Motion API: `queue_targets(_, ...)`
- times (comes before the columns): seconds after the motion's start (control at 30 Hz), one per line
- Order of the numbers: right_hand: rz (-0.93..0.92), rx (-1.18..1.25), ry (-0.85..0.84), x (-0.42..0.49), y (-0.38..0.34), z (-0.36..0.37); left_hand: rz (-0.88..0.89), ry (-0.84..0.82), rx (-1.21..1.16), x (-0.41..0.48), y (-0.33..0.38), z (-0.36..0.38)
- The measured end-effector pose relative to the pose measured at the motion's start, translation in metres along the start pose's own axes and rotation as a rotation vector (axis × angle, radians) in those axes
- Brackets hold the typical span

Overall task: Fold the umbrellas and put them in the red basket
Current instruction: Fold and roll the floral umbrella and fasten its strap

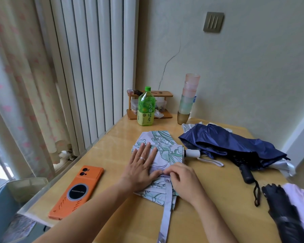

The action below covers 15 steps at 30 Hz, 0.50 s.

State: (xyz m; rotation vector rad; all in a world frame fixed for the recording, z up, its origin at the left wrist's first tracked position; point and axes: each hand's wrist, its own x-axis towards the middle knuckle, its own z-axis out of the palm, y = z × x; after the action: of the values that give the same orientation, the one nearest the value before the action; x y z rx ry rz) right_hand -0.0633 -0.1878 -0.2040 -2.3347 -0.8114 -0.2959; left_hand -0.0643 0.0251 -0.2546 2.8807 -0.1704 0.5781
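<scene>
Left hand fingers flat on floral umbrella; right hand fingers pinch its fold just beside them. Risk: pleats spring loose if press lifts.

orange phone, green bottle, stacked cups
</scene>
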Motion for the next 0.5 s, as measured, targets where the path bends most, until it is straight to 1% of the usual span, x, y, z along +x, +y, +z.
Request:
queue_targets(0.07,0.117,-0.081,-0.082,0.000,0.002,0.001,-0.002,0.020,-0.015,0.000,0.000,0.001)
queue_targets(0.17,0.245,-0.215,-0.131,0.002,-0.005,-0.012,-0.010,0.033,-0.035,0.000,0.000,0.002)
queue_targets(0.27,0.280,-0.395,-0.174,0.002,-0.022,-0.016,-0.011,0.022,-0.026,0.001,0.001,0.003)
queue_targets(0.37,0.282,-0.516,-0.234,0.012,-0.036,-0.017,-0.012,0.009,-0.026,0.001,0.003,0.001)
queue_targets(0.43,0.265,-0.471,-0.183,0.030,-0.036,-0.015,-0.007,0.000,-0.038,0.000,0.004,-0.001)
queue_targets(0.5,0.212,-0.331,-0.035,0.050,-0.026,-0.010,-0.009,0.020,-0.038,0.000,0.003,0.000)
